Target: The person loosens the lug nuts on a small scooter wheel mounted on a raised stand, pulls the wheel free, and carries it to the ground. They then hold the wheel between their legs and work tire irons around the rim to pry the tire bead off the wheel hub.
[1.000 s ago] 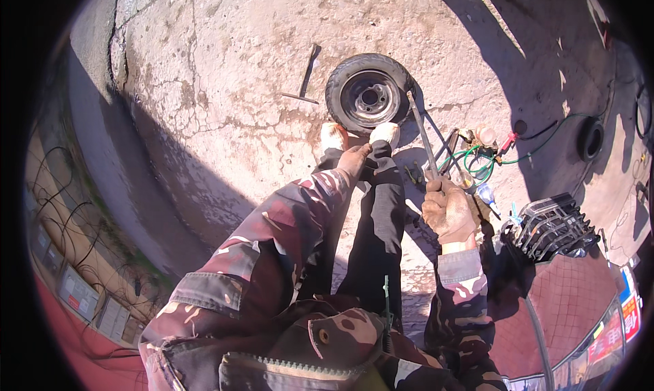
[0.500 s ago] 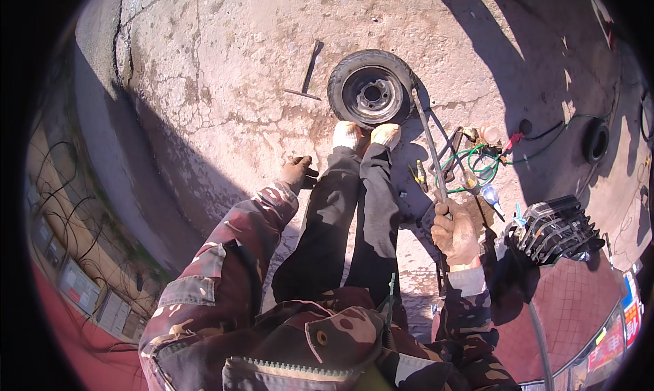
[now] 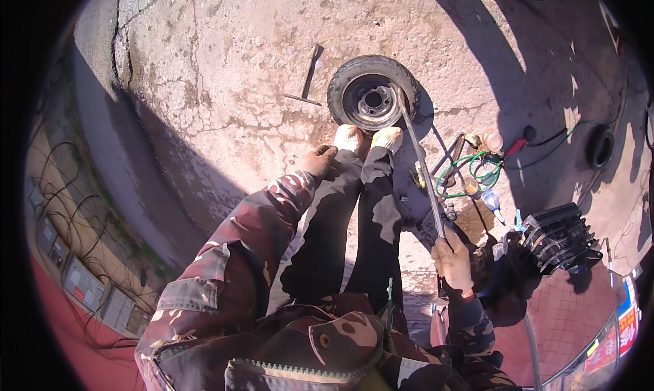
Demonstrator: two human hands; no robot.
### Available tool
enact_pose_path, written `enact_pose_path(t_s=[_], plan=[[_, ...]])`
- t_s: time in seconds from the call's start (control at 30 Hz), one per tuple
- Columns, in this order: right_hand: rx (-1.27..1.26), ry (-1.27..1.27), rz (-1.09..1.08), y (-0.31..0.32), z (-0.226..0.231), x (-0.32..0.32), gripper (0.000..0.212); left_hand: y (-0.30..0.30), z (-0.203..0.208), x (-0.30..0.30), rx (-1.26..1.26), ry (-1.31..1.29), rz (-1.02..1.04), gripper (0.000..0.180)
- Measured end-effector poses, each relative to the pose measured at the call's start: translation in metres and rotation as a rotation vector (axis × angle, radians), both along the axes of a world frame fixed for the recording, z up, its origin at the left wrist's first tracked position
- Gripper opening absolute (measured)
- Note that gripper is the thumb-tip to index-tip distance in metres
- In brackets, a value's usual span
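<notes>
A small wheel with a black tire (image 3: 340,84) and dark steel rim (image 3: 373,99) lies flat on the ground ahead of me. My light-coloured shoes (image 3: 387,138) are against its near edge. My right hand (image 3: 453,260) is wrapped round the near part of a long metal pry bar (image 3: 424,166). The bar slants up to the wheel, its far tip at the right inner edge of the tire by the rim. My left hand (image 3: 319,162), with nothing seen in it, rests by my left shin, its fingers partly hidden and seemingly laid against the dark trousers (image 3: 320,234).
A T-shaped metal tool (image 3: 310,77) lies left of the wheel. To the right are a coiled green hose (image 3: 470,176), a blue-and-white bottle (image 3: 492,201), a black ribbed plastic part (image 3: 560,240) and another small tire (image 3: 599,146). Cables (image 3: 75,207) run along the left edge.
The pry bar's far tip has moved from the tire's outer right side inward to the rim. My right hand has come slightly nearer; my left hand has moved up and right to my shin.
</notes>
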State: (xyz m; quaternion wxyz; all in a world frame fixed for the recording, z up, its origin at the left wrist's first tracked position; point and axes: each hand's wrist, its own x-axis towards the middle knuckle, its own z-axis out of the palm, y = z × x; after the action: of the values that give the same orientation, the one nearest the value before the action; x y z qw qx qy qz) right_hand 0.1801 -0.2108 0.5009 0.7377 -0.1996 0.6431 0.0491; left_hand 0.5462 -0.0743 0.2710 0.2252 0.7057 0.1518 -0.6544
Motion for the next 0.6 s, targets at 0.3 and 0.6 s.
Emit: enact_pose_path(t_s=[0.3, 0.6], plan=[[-0.161, -0.067, 0.378, -0.098, -0.012, 0.04, 0.049, -0.036, -0.03, 0.01, -0.072, 0.01, 0.034, 0.041], [-0.264, 0.147, 1.149, -0.225, -0.014, 0.109, 0.047, -0.034, -0.064, -0.001, -0.299, -0.077, 0.093, 0.033]])
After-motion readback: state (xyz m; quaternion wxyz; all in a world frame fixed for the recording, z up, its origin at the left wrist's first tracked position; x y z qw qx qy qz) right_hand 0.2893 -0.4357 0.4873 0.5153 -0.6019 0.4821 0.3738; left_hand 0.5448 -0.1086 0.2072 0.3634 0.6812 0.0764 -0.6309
